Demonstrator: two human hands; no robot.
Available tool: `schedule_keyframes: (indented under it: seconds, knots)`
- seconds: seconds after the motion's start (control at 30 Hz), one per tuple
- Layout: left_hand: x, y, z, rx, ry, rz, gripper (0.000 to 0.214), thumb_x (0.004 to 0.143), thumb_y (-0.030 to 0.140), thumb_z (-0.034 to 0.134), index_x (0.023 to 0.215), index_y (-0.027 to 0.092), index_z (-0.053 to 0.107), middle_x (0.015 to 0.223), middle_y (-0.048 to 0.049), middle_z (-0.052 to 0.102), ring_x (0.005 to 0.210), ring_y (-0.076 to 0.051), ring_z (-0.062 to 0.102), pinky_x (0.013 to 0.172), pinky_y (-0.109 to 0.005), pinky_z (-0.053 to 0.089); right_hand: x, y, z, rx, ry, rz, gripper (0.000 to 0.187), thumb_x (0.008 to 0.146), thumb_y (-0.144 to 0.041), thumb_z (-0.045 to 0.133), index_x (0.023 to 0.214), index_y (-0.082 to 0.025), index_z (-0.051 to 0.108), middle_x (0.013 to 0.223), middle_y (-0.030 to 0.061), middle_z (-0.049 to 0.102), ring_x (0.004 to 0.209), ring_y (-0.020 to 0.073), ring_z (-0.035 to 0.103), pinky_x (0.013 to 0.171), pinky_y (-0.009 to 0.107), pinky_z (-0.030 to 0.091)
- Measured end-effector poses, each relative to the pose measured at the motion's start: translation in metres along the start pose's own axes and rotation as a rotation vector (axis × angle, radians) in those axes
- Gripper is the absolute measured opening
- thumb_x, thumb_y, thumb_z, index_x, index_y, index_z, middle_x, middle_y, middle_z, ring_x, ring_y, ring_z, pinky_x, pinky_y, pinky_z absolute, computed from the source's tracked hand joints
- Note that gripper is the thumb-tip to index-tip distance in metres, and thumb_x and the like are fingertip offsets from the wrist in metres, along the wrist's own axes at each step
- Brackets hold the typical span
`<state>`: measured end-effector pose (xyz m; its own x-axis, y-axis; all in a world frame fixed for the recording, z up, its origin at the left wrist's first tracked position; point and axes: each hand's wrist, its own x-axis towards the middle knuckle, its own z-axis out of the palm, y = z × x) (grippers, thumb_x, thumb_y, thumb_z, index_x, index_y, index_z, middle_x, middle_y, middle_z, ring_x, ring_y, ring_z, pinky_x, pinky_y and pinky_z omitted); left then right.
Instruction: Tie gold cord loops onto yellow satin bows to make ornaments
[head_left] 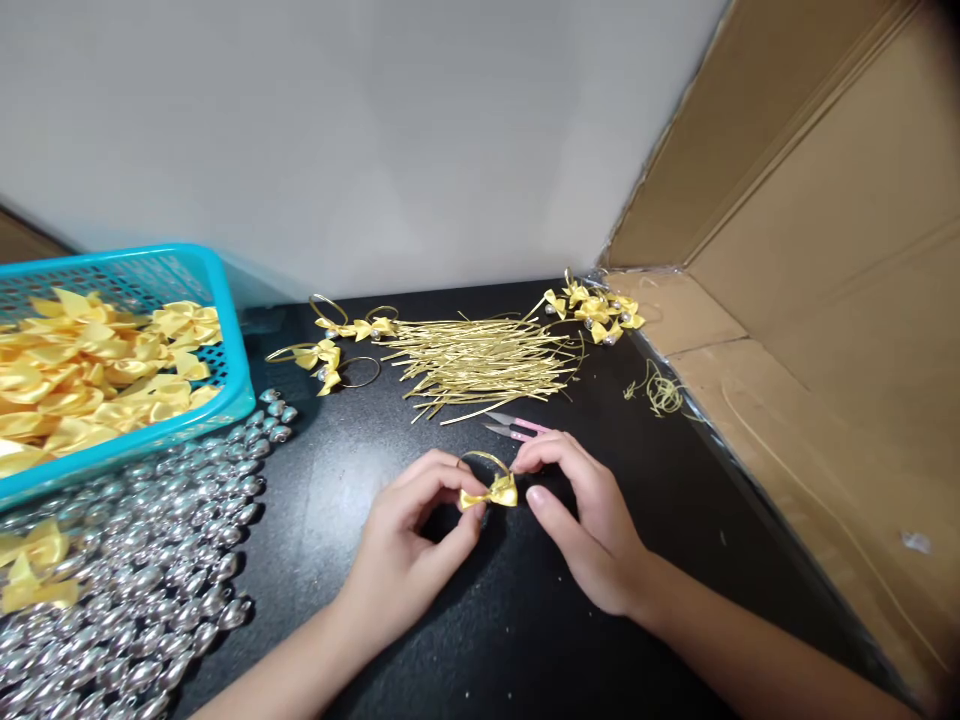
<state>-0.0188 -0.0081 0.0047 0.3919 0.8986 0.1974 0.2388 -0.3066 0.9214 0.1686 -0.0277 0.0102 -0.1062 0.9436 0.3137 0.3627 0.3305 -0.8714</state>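
Note:
A small yellow satin bow [496, 493] with a loop of gold cord [486, 458] over it is held between both hands above the black table [480, 620]. My left hand [409, 545] pinches the bow's left side with thumb and fingers. My right hand [581, 515] pinches the bow's right side and the cord. Just beyond the hands lie small snips with a pink handle [517, 428].
A pile of cut gold cords [480, 362] lies behind the hands. Finished bows with loops lie at back left [330, 355] and back right [596, 310]. A blue basket of yellow bows [112, 370] stands left, silver beads [150, 570] before it. A cardboard box [825, 330] lines the right.

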Motion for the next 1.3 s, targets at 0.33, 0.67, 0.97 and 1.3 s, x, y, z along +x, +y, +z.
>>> schedule_keyframes:
  seconds: [0.33, 0.67, 0.97, 1.3]
  knots:
    - [-0.001, -0.003, 0.003, 0.106, -0.001, 0.204, 0.015, 0.082, 0.002, 0.059, 0.081, 0.017, 0.062, 0.078, -0.0018, 0.064, 0.072, -0.013, 0.063, 0.066, -0.022, 0.050, -0.006, 0.004, 0.009, 0.004, 0.056, 0.058, 0.013, 0.080, -0.013, 0.066, 0.088, -0.022, 0.063, 0.081, -0.0007, 0.071, 0.076, 0.0135, 0.069, 0.074, 0.026, 0.054]
    - [-0.003, -0.001, 0.001, 0.143, -0.006, 0.309, 0.018, 0.080, -0.002, 0.057, 0.077, 0.016, 0.060, 0.075, -0.0025, 0.065, 0.070, -0.011, 0.063, 0.066, -0.019, 0.050, -0.003, 0.003, 0.008, 0.330, 0.180, 0.184, 0.027, 0.080, -0.010, 0.064, 0.098, -0.026, 0.053, 0.078, -0.0046, 0.065, 0.074, 0.0115, 0.065, 0.071, 0.026, 0.053]
    - [-0.006, -0.003, 0.001, 0.197, -0.002, 0.358, 0.018, 0.082, -0.002, 0.056, 0.082, 0.016, 0.059, 0.081, -0.0030, 0.062, 0.075, -0.012, 0.062, 0.070, -0.019, 0.051, -0.004, -0.005, -0.002, -0.154, 0.192, -0.306, 0.019, 0.074, -0.006, 0.062, 0.084, -0.022, 0.061, 0.088, 0.0010, 0.059, 0.085, 0.0170, 0.057, 0.081, 0.036, 0.047]
    - [-0.006, -0.003, 0.003, 0.241, 0.076, 0.371, 0.017, 0.083, -0.001, 0.057, 0.082, 0.016, 0.058, 0.078, -0.0023, 0.061, 0.074, -0.012, 0.060, 0.069, -0.021, 0.049, -0.002, -0.002, 0.002, -0.510, 0.123, -0.329, 0.012, 0.082, -0.015, 0.063, 0.076, -0.024, 0.066, 0.097, 0.0026, 0.064, 0.099, 0.0225, 0.053, 0.090, 0.041, 0.044]
